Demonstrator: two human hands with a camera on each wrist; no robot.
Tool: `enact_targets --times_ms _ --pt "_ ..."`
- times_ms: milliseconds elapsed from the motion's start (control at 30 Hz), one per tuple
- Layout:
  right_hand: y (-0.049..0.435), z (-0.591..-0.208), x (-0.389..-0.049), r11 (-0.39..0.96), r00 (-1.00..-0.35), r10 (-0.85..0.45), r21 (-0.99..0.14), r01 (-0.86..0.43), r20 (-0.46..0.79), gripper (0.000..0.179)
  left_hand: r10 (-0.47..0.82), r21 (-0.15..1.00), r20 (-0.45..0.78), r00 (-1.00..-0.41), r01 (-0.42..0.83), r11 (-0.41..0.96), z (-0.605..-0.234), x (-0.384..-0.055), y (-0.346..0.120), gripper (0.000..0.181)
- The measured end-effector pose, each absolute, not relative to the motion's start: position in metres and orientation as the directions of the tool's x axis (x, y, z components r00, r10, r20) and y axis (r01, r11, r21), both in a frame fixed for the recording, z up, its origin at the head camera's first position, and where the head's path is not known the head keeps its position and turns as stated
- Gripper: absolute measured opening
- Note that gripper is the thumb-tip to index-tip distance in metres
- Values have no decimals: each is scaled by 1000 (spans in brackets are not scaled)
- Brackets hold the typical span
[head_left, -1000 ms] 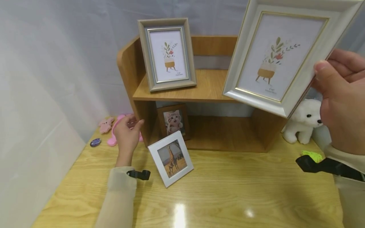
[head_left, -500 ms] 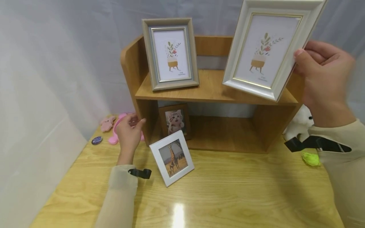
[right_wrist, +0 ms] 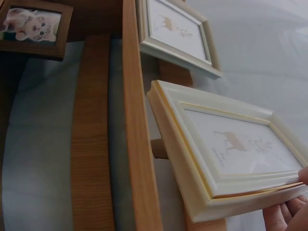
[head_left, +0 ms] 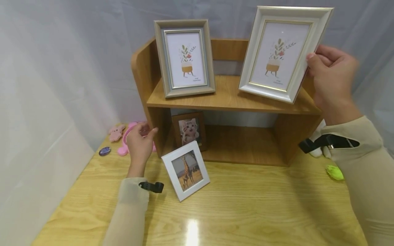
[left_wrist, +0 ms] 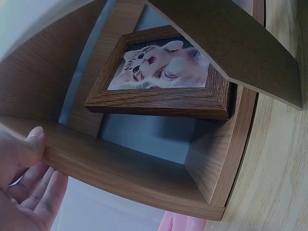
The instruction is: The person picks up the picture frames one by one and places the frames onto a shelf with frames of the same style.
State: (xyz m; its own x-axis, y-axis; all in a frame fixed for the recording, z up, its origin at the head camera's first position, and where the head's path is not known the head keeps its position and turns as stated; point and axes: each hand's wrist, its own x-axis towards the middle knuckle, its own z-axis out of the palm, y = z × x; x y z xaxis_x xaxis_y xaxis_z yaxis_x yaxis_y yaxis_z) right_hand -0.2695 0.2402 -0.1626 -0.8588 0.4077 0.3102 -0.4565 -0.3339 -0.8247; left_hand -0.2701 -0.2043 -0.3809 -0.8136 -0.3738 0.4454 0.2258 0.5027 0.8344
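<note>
My right hand [head_left: 335, 78] pinches a white picture frame [head_left: 246, 73] by its right edge, thumb in front. The frame leans over the right part of the upper board of a wooden shelf [head_left: 231, 99], its bottom edge close over the board; a potted-plant print [head_left: 278, 56] shows inside. On the same board, to the left, stands a beige-grey picture frame [head_left: 163, 61] with a similar print. Low on the shelf's left side, my left hand [head_left: 138, 143] holds the side panel's front edge, thumb and fingers on either side of it [left_wrist: 53, 156].
A brown frame with a kitten photo [head_left: 176, 126] stands in the lower compartment, a white giraffe-photo frame [head_left: 172, 174] before it on the table [head_left: 261, 205]. Pink items [head_left: 123, 150] and a purple oval [head_left: 104, 151] lie left; a green thing [head_left: 335, 172] and white plush [head_left: 317, 152] right.
My right hand has brought the white picture frame left and further back, down over the upper board, and turned it more upright. My left hand stays at the side panel.
</note>
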Motion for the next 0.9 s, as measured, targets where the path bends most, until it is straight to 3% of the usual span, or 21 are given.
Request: enact_targets --times_ms 267,467,900 --pt "243 -172 -279 -310 -870 430 -866 -392 240 27 -364 834 430 -826 209 511 -380 -269 -205 29" --pt "242 -176 -278 -323 -872 418 -856 -403 253 27 -352 829 440 -826 224 512 -380 -270 -206 28" --pt "242 -172 -269 -202 -879 418 -920 -337 230 38 -353 832 437 -827 223 508 -380 -269 -205 28"
